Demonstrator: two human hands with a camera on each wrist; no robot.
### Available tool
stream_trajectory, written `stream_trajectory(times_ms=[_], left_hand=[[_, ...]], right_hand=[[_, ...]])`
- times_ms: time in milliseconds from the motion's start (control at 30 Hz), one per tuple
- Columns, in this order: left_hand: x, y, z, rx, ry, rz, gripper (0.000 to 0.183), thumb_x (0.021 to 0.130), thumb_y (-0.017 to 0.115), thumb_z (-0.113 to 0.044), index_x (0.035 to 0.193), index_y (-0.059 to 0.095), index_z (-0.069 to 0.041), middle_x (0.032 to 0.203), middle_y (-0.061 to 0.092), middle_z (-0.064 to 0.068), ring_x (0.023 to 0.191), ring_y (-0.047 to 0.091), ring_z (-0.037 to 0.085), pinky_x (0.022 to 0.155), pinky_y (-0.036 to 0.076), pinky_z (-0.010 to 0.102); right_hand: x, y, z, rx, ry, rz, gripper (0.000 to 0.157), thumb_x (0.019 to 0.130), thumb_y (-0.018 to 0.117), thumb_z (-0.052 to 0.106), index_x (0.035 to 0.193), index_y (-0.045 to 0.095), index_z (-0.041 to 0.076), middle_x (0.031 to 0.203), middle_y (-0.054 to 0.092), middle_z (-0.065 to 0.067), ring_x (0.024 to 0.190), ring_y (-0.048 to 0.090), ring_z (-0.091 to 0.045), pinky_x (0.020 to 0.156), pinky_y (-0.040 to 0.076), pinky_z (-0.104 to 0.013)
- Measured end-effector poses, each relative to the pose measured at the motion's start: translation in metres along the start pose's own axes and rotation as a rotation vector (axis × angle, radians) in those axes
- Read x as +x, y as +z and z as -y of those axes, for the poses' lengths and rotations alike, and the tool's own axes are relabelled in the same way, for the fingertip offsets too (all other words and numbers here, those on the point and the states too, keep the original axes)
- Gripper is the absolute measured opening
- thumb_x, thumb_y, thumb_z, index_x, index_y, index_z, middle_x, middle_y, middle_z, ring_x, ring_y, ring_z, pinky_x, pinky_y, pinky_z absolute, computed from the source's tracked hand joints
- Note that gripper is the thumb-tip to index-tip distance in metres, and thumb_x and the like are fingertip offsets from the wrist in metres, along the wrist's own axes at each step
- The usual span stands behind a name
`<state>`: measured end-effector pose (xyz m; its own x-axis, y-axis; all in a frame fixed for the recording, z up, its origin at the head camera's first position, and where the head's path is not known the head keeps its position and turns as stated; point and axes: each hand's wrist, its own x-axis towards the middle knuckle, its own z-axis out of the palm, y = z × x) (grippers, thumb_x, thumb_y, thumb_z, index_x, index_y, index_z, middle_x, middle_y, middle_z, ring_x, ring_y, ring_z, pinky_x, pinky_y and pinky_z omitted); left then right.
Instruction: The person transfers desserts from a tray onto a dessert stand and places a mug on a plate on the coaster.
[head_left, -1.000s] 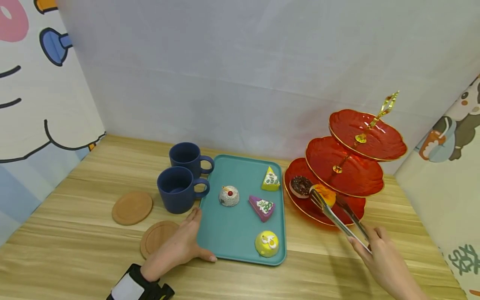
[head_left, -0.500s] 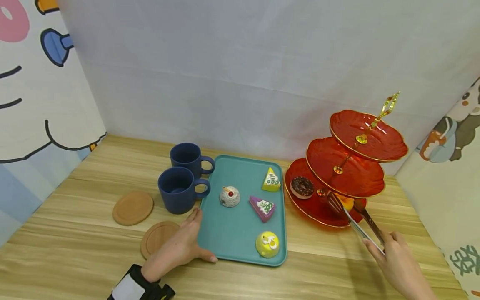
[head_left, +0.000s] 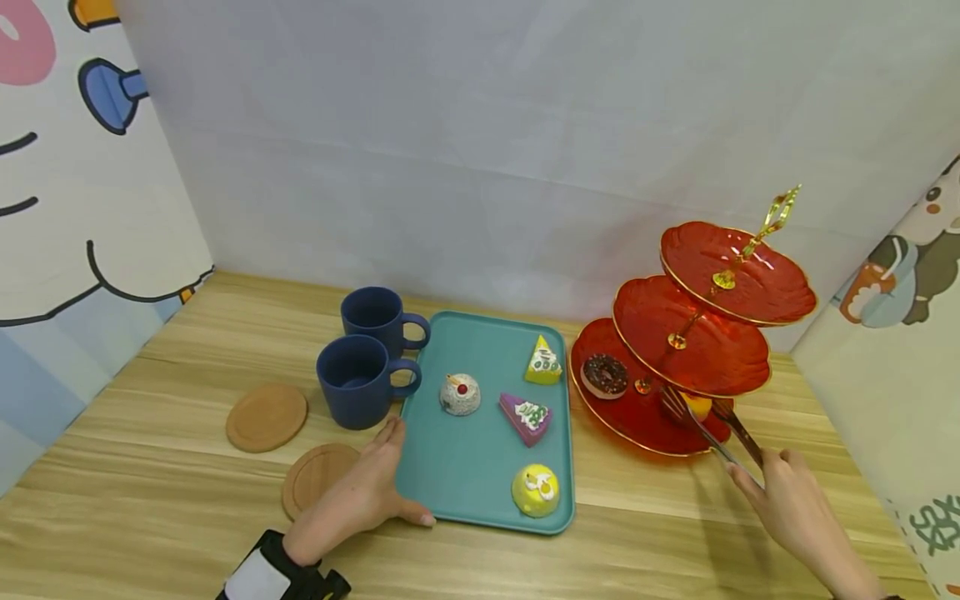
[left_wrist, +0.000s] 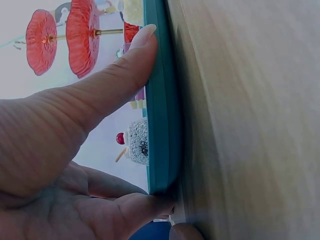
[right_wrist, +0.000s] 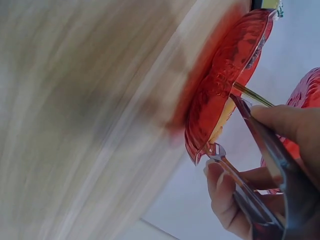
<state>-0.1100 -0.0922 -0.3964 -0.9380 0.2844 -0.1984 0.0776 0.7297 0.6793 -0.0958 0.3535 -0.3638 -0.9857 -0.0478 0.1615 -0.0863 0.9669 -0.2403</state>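
My right hand [head_left: 787, 500] grips a pair of metal tongs [head_left: 742, 434]. Their tips stand on either side of an orange-yellow pastry [head_left: 697, 406] on the bottom plate [head_left: 615, 418] of a red tiered stand. The middle tier hides part of that pastry. A chocolate doughnut [head_left: 592, 382] sits on the same plate, to the left. My left hand [head_left: 363, 492] rests at the near left corner of a teal tray [head_left: 465, 475], fingers along its left side. In the left wrist view, the thumb [left_wrist: 120, 75] lies against the tray's rim.
On the tray are a cherry-topped dome cake [head_left: 459, 400], a yellow cake slice [head_left: 543, 368], a purple slice [head_left: 525, 421] and a yellow dome cake [head_left: 534, 496]. Two blue mugs [head_left: 352, 400] and two wooden coasters [head_left: 266, 417] stand left. The stand's upper tiers [head_left: 772, 279] overhang the bottom plate.
The tongs and the pastry have moved right along the bottom plate, away from the doughnut and partly under the middle tier. My left hand has stayed at the tray.
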Motion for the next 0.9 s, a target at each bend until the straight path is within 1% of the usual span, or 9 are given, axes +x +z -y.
stream_trajectory(times_ms=[67, 167, 433, 500, 667, 733, 833, 900], left_hand=[[0.0, 0.0, 0.0, 0.0, 0.001, -0.001, 0.124, 0.056, 0.09, -0.027, 0.142, 0.017, 0.022, 0.148, 0.015, 0.042, 0.136, 0.019, 0.049, 0.107, 0.029, 0.061], [-0.001, 0.0, 0.0, 0.003, 0.006, -0.006, 0.123, 0.056, 0.09, -0.027, 0.142, 0.018, 0.022, 0.148, 0.016, 0.042, 0.135, 0.02, 0.049, 0.107, 0.03, 0.061], [-0.001, 0.0, -0.001, -0.006, 0.011, -0.005, 0.123, 0.056, 0.09, -0.027, 0.142, 0.018, 0.022, 0.148, 0.015, 0.042, 0.135, 0.02, 0.05, 0.107, 0.03, 0.06], [-0.001, 0.0, -0.001, -0.01, 0.01, -0.003, 0.123, 0.056, 0.09, -0.027, 0.142, 0.018, 0.022, 0.148, 0.015, 0.042, 0.135, 0.019, 0.05, 0.107, 0.03, 0.06], [-0.001, 0.0, -0.001, -0.019, 0.013, -0.003, 0.122, 0.056, 0.09, -0.025, 0.141, 0.018, 0.023, 0.148, 0.015, 0.043, 0.135, 0.018, 0.05, 0.107, 0.029, 0.061], [-0.001, 0.0, -0.001, -0.021, 0.015, -0.006, 0.122, 0.056, 0.09, -0.025, 0.141, 0.017, 0.023, 0.148, 0.015, 0.043, 0.135, 0.019, 0.05, 0.107, 0.029, 0.061], [-0.001, 0.0, -0.001, -0.024, 0.015, -0.007, 0.123, 0.056, 0.09, -0.025, 0.141, 0.016, 0.023, 0.147, 0.016, 0.044, 0.135, 0.02, 0.051, 0.107, 0.029, 0.061], [-0.001, 0.0, 0.0, -0.023, 0.015, -0.007, 0.123, 0.056, 0.09, -0.026, 0.141, 0.016, 0.023, 0.147, 0.016, 0.044, 0.134, 0.02, 0.051, 0.107, 0.029, 0.061]], right_hand=[[0.003, -0.001, 0.0, -0.011, 0.0, 0.016, 0.034, 0.088, 0.064, 0.01, 0.069, 0.053, -0.016, 0.064, 0.048, -0.026, 0.048, 0.046, -0.029, 0.04, 0.041, -0.044], [0.006, -0.002, 0.001, -0.026, 0.012, 0.05, 0.036, 0.089, 0.063, 0.013, 0.066, 0.052, -0.012, 0.063, 0.047, -0.023, 0.048, 0.046, -0.028, 0.04, 0.04, -0.042], [0.011, -0.003, 0.002, -0.017, 0.042, 0.114, 0.036, 0.09, 0.06, 0.015, 0.069, 0.052, -0.013, 0.067, 0.047, -0.026, 0.049, 0.048, -0.028, 0.04, 0.042, -0.042], [0.011, -0.003, 0.001, -0.021, 0.042, 0.117, 0.037, 0.09, 0.061, 0.015, 0.069, 0.052, -0.013, 0.067, 0.047, -0.026, 0.049, 0.048, -0.027, 0.04, 0.042, -0.042], [0.01, -0.004, 0.0, -0.023, 0.029, 0.085, 0.038, 0.089, 0.064, 0.016, 0.069, 0.052, -0.014, 0.066, 0.047, -0.027, 0.049, 0.05, -0.029, 0.042, 0.044, -0.045], [0.009, -0.006, 0.0, -0.016, 0.025, 0.075, 0.039, 0.089, 0.065, 0.017, 0.071, 0.052, -0.016, 0.067, 0.048, -0.028, 0.05, 0.051, -0.03, 0.043, 0.044, -0.047], [0.007, -0.01, 0.0, -0.007, 0.037, 0.085, 0.042, 0.09, 0.064, 0.019, 0.078, 0.053, -0.02, 0.069, 0.05, -0.03, 0.052, 0.053, -0.033, 0.045, 0.045, -0.049], [0.006, -0.013, 0.0, -0.009, 0.053, 0.103, 0.047, 0.092, 0.061, 0.021, 0.085, 0.053, -0.024, 0.073, 0.05, -0.033, 0.055, 0.055, -0.035, 0.048, 0.047, -0.052]])
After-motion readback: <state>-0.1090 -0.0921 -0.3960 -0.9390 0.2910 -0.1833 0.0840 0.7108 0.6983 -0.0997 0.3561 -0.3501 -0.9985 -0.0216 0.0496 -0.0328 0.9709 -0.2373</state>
